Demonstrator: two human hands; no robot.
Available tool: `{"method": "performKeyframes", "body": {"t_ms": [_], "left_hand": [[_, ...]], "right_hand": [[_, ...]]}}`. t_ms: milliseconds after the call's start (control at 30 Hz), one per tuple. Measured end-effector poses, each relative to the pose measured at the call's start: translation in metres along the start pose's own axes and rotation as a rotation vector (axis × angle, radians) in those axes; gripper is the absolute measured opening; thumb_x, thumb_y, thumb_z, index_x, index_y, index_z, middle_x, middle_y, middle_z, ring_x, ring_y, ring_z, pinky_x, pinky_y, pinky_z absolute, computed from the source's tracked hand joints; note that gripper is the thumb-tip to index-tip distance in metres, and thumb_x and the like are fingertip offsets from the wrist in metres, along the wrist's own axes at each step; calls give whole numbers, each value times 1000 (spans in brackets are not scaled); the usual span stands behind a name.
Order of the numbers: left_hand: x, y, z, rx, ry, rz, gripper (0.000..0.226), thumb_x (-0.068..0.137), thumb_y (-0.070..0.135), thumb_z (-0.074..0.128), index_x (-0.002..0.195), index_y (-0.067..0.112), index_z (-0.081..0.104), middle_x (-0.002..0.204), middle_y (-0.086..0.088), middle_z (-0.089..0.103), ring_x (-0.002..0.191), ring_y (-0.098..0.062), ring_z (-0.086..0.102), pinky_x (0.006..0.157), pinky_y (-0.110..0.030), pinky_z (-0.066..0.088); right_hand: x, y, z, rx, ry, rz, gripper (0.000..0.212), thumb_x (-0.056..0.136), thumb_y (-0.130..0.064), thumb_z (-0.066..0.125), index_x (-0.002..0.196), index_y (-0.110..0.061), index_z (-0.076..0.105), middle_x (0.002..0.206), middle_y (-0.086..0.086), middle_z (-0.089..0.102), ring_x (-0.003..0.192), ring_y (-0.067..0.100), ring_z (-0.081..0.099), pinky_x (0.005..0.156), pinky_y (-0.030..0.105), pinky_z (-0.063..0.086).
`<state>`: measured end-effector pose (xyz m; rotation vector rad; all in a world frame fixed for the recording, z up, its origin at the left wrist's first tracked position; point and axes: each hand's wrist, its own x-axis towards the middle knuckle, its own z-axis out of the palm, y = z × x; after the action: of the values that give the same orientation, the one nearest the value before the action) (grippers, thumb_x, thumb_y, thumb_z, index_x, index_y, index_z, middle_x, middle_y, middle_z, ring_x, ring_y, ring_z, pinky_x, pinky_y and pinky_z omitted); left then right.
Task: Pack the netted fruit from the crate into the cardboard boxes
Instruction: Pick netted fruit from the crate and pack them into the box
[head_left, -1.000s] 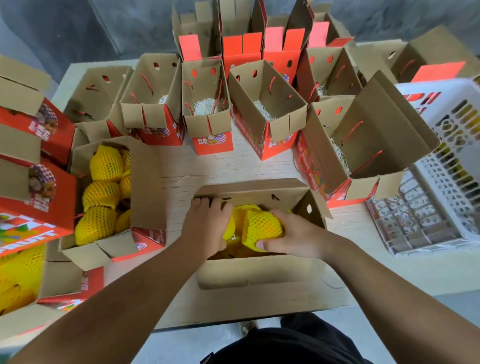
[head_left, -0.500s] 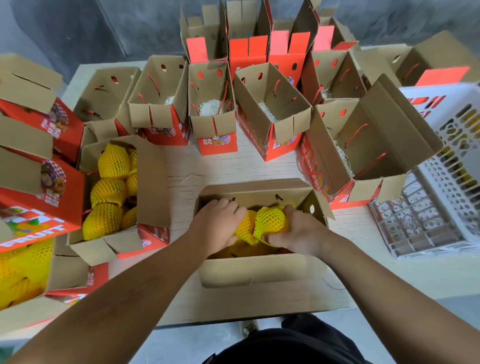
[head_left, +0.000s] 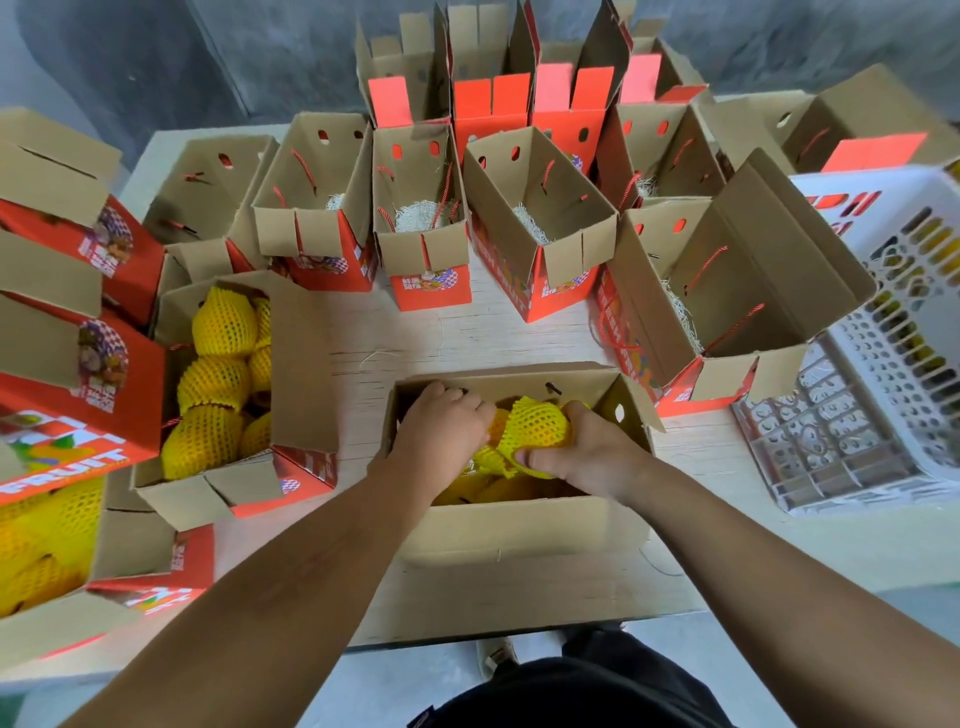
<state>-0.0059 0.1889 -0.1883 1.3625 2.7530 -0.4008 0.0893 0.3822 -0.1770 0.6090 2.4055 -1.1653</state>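
Note:
An open cardboard box (head_left: 509, 525) lies in front of me on the table with yellow netted fruit inside. My right hand (head_left: 587, 452) grips a netted fruit (head_left: 535, 431) at the box's right side, thumb along its near edge. My left hand (head_left: 441, 421) reaches into the box's left part, its fingers curled down beside that fruit; what they hold is hidden. More netted fruit (head_left: 498, 488) lies below both hands. The white plastic crate (head_left: 883, 364) stands at the right, tipped toward me.
A filled box of netted fruit (head_left: 218, 384) sits to the left, with closed red boxes (head_left: 78, 364) beyond it. Several open empty boxes (head_left: 540, 223) with shredded paper crowd the table's back and right. The table edge (head_left: 519, 629) runs just below the near box.
The fruit in my right hand has sunk lower into the box and shifted slightly right. My left hand has pushed deeper beside it.

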Motion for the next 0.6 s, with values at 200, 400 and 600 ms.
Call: {"method": "performKeyframes", "body": {"t_ms": [200,400,600], "left_hand": [[-14,-10,0,-325,-212,113,20,99,38,61,116,27,63,113,5,69,109,-23,61,86,-34,44],[-10,-11,-5,-1,-132,24,35,96,22,57,131,22,52,131,-2,56,124,-28,48,97,-39,36],[-9,-8,1,-210,-207,255,20,102,37,53,116,28,63,118,6,64,113,-22,59,92,-33,40]], "right_hand": [[7,5,6,33,1,52,94,54,-72,79,130,-26,49,110,-7,65,102,16,62,90,38,54],[7,5,7,22,-15,37,93,54,-73,80,128,-27,49,105,-13,62,104,16,60,84,31,48],[13,1,11,-38,7,36,86,67,-68,79,133,-24,45,114,-3,64,109,22,60,88,34,50]]}}
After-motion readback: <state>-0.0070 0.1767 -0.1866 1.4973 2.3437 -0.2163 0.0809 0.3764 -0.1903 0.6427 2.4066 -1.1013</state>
